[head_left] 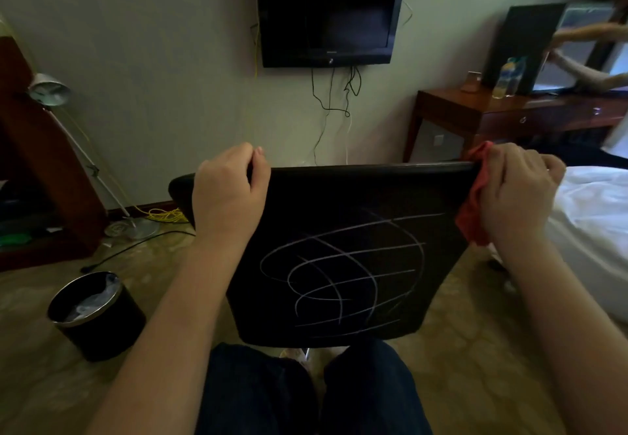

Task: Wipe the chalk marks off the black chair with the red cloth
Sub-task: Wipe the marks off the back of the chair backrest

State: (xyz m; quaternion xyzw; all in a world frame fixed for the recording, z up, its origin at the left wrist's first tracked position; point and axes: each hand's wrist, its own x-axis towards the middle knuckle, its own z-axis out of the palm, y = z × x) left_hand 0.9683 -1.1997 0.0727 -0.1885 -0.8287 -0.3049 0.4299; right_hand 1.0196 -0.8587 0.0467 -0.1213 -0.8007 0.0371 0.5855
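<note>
Just looping chalk marks across smooth, seemingly leatherette black chair

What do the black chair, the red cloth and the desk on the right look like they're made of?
Black chair: seemingly smooth leather or vinyl, matte with a faint sheen along the top edge; chalk marks show as thin pale lines on it.
Red cloth: soft woven fabric, bunched and creased in the right hand.
Desk: wood or veneer, reddish-brown and glossy, reflecting light.
</note>
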